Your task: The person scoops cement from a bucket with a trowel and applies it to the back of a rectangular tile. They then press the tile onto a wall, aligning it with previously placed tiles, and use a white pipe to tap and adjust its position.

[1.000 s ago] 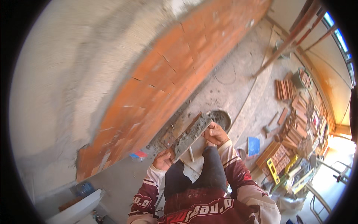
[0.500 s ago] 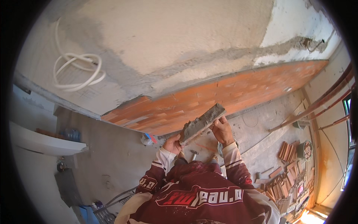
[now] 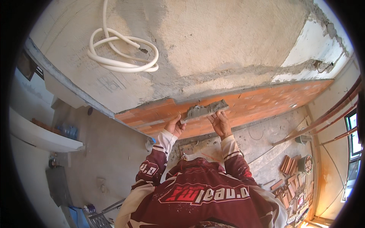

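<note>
Fingers (image 3: 218,118) clamped on the mortar-topped brick (image 3: 205,111) hold it farther out than before.

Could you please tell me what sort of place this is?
Most likely a room under construction or renovation. Rough plaster meets orange bricks on the wall, stacked brick pieces lie on the floor, and the left hand and right hand hold a mortar-covered piece.

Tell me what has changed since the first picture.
The mortar-covered tile has moved up and away from the legs to in front of the orange brickwork, its slant in view now shallower. The view has swung, revealing the looped white hose. Left hand and right hand still hold the tile; nothing was let go.
</note>
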Demonstrator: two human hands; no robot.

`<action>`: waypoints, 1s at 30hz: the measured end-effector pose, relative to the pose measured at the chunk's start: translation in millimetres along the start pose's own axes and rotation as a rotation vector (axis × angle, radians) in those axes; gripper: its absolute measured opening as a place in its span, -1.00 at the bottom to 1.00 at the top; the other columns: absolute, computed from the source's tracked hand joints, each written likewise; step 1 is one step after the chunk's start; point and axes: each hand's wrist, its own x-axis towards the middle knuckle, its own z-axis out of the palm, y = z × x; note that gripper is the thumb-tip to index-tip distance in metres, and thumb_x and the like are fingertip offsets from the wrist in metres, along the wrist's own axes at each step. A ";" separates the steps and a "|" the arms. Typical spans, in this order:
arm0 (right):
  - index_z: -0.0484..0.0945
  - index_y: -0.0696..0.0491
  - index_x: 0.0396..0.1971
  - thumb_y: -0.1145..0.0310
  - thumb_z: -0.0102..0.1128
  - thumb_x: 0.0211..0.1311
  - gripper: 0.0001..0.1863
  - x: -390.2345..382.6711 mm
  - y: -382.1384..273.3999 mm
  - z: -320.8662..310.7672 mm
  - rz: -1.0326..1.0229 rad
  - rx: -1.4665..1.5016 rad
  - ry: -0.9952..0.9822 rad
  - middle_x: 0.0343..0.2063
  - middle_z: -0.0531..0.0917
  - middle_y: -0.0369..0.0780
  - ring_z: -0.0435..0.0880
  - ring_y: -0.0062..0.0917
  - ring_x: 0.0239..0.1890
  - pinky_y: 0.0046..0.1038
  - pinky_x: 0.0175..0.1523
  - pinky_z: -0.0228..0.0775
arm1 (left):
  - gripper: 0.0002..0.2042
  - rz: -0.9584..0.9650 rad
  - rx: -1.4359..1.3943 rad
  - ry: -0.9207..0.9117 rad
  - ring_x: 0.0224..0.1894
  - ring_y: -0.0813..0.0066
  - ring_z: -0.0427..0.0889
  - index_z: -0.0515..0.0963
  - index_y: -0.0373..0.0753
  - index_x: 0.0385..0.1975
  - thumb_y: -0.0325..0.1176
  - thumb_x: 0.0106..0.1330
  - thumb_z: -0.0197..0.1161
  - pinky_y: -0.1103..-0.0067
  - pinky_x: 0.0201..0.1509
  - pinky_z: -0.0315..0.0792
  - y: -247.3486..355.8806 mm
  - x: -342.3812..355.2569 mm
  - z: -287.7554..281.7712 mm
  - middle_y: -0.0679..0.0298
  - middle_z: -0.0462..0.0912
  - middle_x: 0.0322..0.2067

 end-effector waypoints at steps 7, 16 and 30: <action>0.40 -0.07 -0.31 0.37 0.15 0.32 -0.91 17.0 15.2 -2.9 -0.030 -0.038 -0.015 -0.33 0.51 -0.43 0.53 -0.51 -0.11 -0.13 0.22 0.35 | -0.82 -0.014 0.026 0.091 -0.44 0.41 0.62 0.52 -0.11 -0.40 -0.18 0.29 0.30 0.58 -0.48 0.49 21.3 16.3 -0.6 0.27 0.60 -0.48; 0.46 -0.06 -0.32 0.35 0.22 0.26 -0.89 -11.4 21.1 -9.3 -0.041 -0.029 0.007 -0.36 0.57 -0.40 0.58 -0.50 -0.16 -0.17 0.18 0.40 | -0.82 -0.050 0.080 0.089 -0.41 0.36 0.63 0.50 -0.15 -0.35 -0.21 0.30 0.28 0.55 -0.47 0.49 10.6 -12.5 -1.0 0.23 0.61 -0.46; 0.48 0.00 -0.23 0.37 0.29 0.18 -0.80 -42.6 14.1 -21.5 0.016 0.035 -0.075 -0.10 0.62 -0.27 0.57 -0.35 0.03 -0.20 0.20 0.37 | -0.81 -0.097 0.242 -0.169 -0.30 0.34 0.64 0.51 -0.24 -0.15 -0.39 0.28 0.25 0.49 -0.27 0.57 5.8 -50.8 6.1 0.20 0.62 -0.33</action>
